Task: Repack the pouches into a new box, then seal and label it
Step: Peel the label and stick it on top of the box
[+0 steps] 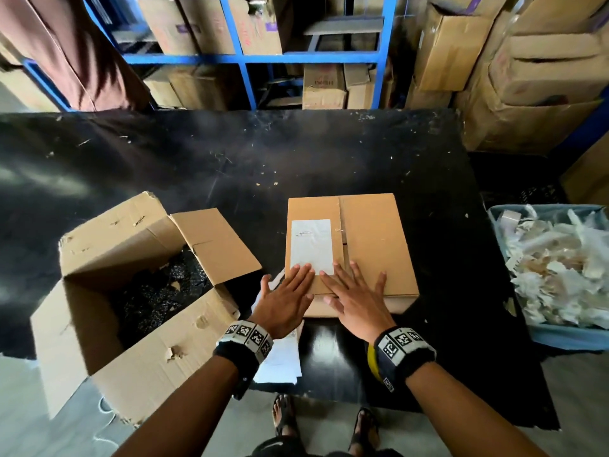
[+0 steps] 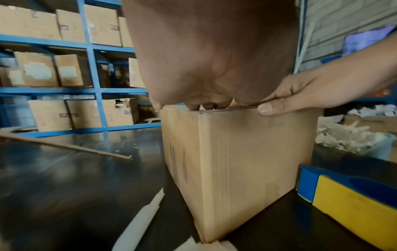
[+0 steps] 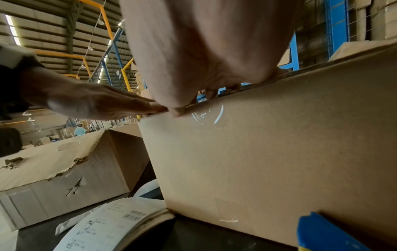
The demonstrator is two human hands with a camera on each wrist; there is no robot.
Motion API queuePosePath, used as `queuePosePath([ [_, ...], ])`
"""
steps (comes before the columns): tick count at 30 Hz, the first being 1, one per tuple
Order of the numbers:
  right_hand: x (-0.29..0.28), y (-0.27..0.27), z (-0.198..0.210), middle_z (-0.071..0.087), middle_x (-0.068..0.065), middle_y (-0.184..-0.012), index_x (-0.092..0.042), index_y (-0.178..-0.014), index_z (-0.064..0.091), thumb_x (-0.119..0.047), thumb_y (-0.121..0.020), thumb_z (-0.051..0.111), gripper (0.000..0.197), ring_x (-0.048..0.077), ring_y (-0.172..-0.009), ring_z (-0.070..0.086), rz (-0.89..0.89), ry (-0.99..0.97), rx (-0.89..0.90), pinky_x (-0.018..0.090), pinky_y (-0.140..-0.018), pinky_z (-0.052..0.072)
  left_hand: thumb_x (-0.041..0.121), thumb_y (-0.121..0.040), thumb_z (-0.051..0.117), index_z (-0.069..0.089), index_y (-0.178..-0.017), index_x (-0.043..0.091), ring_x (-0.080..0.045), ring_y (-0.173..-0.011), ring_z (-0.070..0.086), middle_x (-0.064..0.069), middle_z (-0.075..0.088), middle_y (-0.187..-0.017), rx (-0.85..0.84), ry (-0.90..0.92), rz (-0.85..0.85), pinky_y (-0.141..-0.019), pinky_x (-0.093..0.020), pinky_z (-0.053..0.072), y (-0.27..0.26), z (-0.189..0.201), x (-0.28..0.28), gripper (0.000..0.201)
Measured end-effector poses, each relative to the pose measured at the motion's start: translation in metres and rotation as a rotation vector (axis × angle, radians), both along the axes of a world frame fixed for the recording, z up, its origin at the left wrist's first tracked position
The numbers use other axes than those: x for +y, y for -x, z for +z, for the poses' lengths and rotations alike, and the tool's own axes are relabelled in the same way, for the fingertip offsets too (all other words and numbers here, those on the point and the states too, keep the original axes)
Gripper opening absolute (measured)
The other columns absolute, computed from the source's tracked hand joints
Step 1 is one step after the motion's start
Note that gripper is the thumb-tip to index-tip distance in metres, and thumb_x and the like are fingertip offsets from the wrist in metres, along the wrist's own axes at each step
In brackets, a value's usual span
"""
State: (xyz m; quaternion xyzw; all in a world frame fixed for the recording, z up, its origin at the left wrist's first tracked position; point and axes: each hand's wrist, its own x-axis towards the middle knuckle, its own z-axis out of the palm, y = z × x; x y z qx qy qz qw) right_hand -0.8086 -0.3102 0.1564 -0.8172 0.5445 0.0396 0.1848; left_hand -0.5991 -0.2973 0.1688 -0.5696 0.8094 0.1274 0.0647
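A closed brown cardboard box (image 1: 372, 235) stands in the middle of the black table (image 1: 230, 159), with a white label (image 1: 312, 245) stuck on the left half of its lid. My left hand (image 1: 290, 293) lies flat on the lid's near left corner, fingertips at the label's lower edge. My right hand (image 1: 354, 291) lies flat beside it, fingers spread over the lid's near edge. The wrist views show the box's side (image 2: 236, 161) (image 3: 268, 152) with both hands pressing on its top edge. An older torn box (image 1: 131, 291) stands open at the left.
Loose label sheets (image 1: 280, 361) lie on the table's near edge under my left wrist. A bin of paper scraps (image 1: 557, 268) stands at the right. A blue and yellow tape dispenser (image 2: 348, 200) sits near the box. Shelves of cartons (image 1: 250, 44) rise behind the table.
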Motion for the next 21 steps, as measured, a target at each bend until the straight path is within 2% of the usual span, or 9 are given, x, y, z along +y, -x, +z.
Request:
queuePosePath([
  [3, 0.001, 0.001, -0.005, -0.01, -0.009, -0.171, -0.04, -0.161, 0.005, -0.053, -0.106, 0.025, 0.06, 0.026, -0.158, -0.011, -0.002, 0.019, -0.03, 0.079, -0.108, -0.012, 0.048, -0.105, 0.007, 0.004, -0.159, 0.026, -0.011, -0.153, -0.005, 0.012, -0.005, -0.166, -0.05, -0.005, -0.073, -0.113, -0.064, 0.01, 0.002, -0.001, -0.014, 0.058],
  [7, 0.001, 0.004, -0.009, -0.002, -0.009, -0.172, -0.035, -0.162, 0.007, -0.059, -0.101, 0.013, 0.066, 0.025, -0.159, -0.004, -0.002, 0.04, -0.024, 0.079, -0.109, -0.009, 0.047, -0.105, 0.006, 0.0, -0.159, 0.026, -0.008, -0.153, -0.004, 0.012, -0.007, -0.166, -0.029, -0.034, -0.076, -0.114, -0.064, 0.007, 0.002, 0.003, -0.042, 0.058],
  [12, 0.001, 0.004, -0.006, -0.003, -0.011, -0.171, -0.036, -0.162, 0.009, -0.052, -0.106, 0.032, 0.062, 0.024, -0.158, -0.008, -0.018, 0.045, -0.052, 0.077, -0.108, -0.013, 0.05, -0.103, 0.006, -0.003, -0.159, 0.02, -0.013, -0.154, -0.001, 0.006, -0.007, -0.167, -0.037, -0.082, 0.062, -0.116, -0.066, 0.0, -0.006, 0.002, -0.103, 0.064],
  [17, 0.001, 0.004, -0.001, -0.012, -0.015, -0.168, -0.038, -0.162, 0.006, -0.051, -0.107, 0.034, 0.063, 0.022, -0.155, -0.018, -0.023, -0.002, -0.053, 0.078, -0.109, -0.016, 0.047, -0.104, 0.009, -0.004, -0.158, 0.016, -0.021, -0.154, -0.003, 0.0, -0.009, -0.167, -0.116, -0.093, 0.062, -0.116, -0.065, 0.001, 0.014, 0.002, -0.143, 0.064],
  [21, 0.001, 0.004, -0.001, -0.01, -0.016, -0.168, -0.039, -0.162, 0.007, -0.051, -0.107, 0.033, 0.062, 0.019, -0.155, -0.02, -0.032, -0.01, -0.063, 0.077, -0.11, -0.017, 0.039, -0.106, 0.013, -0.003, -0.159, 0.022, -0.022, -0.154, -0.005, 0.008, -0.005, -0.167, -0.105, -0.081, -0.142, -0.113, -0.07, 0.007, 0.031, 0.001, -0.143, 0.057],
])
